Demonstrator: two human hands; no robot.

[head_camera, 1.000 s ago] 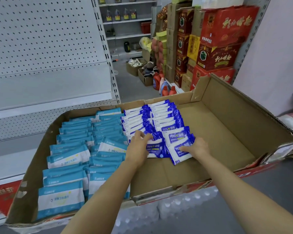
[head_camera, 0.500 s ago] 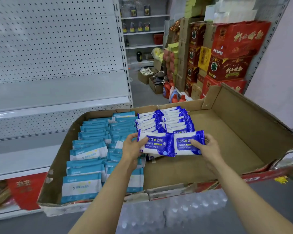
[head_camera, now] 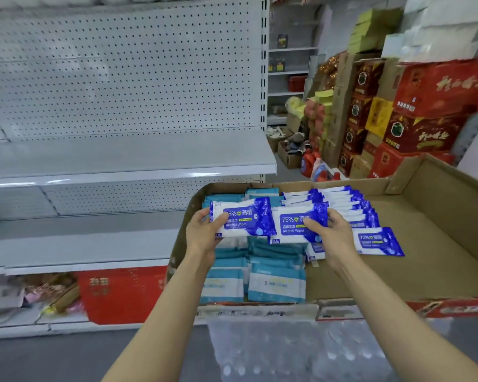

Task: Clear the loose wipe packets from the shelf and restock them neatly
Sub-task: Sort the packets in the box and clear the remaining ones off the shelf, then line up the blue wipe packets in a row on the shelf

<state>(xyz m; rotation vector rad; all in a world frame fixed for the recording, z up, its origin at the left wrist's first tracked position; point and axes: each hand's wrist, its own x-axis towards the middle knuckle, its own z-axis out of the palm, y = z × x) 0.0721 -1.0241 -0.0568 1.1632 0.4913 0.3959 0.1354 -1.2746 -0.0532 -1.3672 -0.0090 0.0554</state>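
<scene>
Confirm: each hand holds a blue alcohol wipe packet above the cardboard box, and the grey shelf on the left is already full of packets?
Not quite. The head view shows the grey shelf bare, with no packets on it. The rest holds: the left hand and right hand each hold a blue alcohol wipe packet above the cardboard box.

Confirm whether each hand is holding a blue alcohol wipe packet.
Yes: the left hand and right hand each grip a blue packet.

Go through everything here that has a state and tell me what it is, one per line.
Left hand: grips a blue alcohol wipe packet, lifted above the box.
Right hand: grips a second blue packet, also lifted.
Cardboard box: open, right part bare.
Teal packets: lying in rows in the box.
Middle shelf: bare.
</scene>
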